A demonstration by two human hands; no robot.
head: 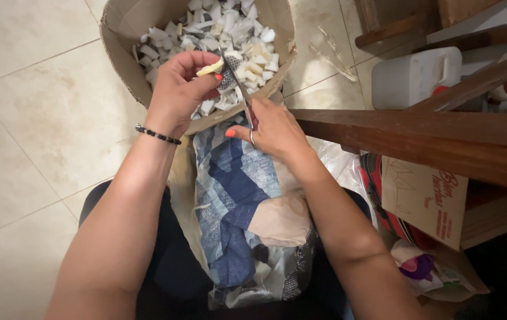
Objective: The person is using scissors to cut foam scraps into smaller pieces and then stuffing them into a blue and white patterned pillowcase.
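Scissors gripped by right hand | left hand pinches fabric strip alongside blades

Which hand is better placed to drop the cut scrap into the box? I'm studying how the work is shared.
Probably the left hand: it pinches the pale fabric scrap directly over the cardboard box of cut pieces, while the right hand grips the scissors.

A cardboard box stands on the floor ahead of the person, with cut scraps inside. The left hand and right hand meet at the box's near rim, scissors between them. A fabric pile lies on the lap, behind the hands. A wooden rail runs right, a plastic jug beyond it.
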